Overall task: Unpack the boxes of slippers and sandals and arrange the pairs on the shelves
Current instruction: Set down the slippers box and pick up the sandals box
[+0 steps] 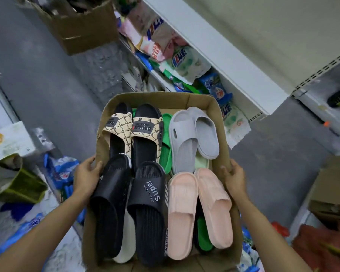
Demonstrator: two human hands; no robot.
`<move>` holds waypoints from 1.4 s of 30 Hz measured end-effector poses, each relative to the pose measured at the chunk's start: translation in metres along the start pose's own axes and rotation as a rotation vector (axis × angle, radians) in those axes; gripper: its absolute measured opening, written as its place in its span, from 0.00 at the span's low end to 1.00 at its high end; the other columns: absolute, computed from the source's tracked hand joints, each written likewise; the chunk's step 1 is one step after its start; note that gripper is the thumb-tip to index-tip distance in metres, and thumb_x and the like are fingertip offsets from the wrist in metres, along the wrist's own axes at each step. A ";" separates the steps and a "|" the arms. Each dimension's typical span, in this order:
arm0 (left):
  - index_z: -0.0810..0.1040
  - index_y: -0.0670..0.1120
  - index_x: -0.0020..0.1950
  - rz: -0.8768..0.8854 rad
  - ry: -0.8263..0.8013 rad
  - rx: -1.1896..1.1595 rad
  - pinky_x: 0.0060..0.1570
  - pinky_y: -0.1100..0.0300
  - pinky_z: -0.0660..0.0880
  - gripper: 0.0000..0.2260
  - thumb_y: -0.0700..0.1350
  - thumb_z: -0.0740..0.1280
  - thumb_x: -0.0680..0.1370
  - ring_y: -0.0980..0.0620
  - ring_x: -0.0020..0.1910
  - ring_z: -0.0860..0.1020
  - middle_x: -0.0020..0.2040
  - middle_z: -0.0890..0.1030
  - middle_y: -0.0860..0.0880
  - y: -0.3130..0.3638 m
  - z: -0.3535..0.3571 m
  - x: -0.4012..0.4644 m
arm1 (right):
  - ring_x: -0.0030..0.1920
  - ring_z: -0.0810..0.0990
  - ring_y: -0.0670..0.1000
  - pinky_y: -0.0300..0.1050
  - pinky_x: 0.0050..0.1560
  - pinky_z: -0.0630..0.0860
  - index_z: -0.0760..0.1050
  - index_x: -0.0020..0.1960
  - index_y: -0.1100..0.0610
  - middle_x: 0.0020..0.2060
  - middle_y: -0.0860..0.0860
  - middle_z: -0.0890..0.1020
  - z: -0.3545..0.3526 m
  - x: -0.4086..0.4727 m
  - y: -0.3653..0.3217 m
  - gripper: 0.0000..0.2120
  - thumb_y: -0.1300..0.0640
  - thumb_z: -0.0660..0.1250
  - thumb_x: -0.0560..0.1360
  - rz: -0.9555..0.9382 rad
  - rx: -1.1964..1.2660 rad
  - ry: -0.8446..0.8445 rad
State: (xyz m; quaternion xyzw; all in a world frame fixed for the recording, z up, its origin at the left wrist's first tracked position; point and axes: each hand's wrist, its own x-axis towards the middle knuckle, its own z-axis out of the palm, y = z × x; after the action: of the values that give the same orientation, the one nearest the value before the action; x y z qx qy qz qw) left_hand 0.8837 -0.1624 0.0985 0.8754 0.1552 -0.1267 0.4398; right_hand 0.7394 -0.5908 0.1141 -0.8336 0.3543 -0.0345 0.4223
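Note:
An open cardboard box (pixel 200 101) full of slippers hangs in the air above the floor. My left hand (pixel 86 175) grips its left wall and my right hand (pixel 235 176) grips its right wall. Inside lie a black pair marked "Super" (pixel 145 209), a beige patterned pair marked "SMILE" (pixel 137 128), a grey pair (pixel 192 134) and a pink pair (pixel 198 209). Green slippers (pixel 166 152) and a white one (pixel 127 246) show underneath.
A white shelf (pixel 234 55) runs along the right, with packs of detergent (pixel 183 59) stacked below it. Another cardboard box (pixel 81 26) stands at the back left. Bags and packets (pixel 63 171) litter the grey floor on the left. A brown box (pixel 334 193) sits at the right.

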 end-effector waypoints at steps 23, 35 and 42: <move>0.74 0.38 0.70 -0.468 0.403 -0.340 0.59 0.45 0.74 0.17 0.42 0.66 0.82 0.36 0.57 0.80 0.56 0.82 0.32 -0.021 0.265 0.062 | 0.59 0.79 0.60 0.58 0.60 0.76 0.71 0.70 0.60 0.59 0.61 0.81 0.094 0.391 0.033 0.19 0.58 0.65 0.80 -0.243 -0.267 -0.299; 0.72 0.42 0.72 -0.526 0.315 -0.263 0.64 0.46 0.71 0.19 0.45 0.65 0.83 0.38 0.64 0.77 0.64 0.79 0.37 0.000 0.257 0.056 | 0.37 0.76 0.58 0.45 0.32 0.65 0.72 0.50 0.57 0.34 0.53 0.77 0.091 0.386 0.015 0.01 0.61 0.64 0.80 -0.333 -0.383 -0.366; 0.70 0.49 0.73 -0.333 0.354 -0.323 0.58 0.53 0.76 0.20 0.40 0.67 0.81 0.48 0.59 0.78 0.66 0.77 0.49 0.024 0.188 0.055 | 0.59 0.76 0.60 0.50 0.58 0.71 0.72 0.67 0.61 0.60 0.60 0.77 0.075 0.346 -0.033 0.18 0.64 0.64 0.78 -0.322 -0.364 -0.211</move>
State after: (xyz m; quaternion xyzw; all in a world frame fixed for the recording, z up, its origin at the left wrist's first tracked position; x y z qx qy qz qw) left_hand 0.9274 -0.3189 -0.0127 0.7652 0.3889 -0.0162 0.5128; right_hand 1.0432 -0.7414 0.0065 -0.9405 0.1714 0.0500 0.2890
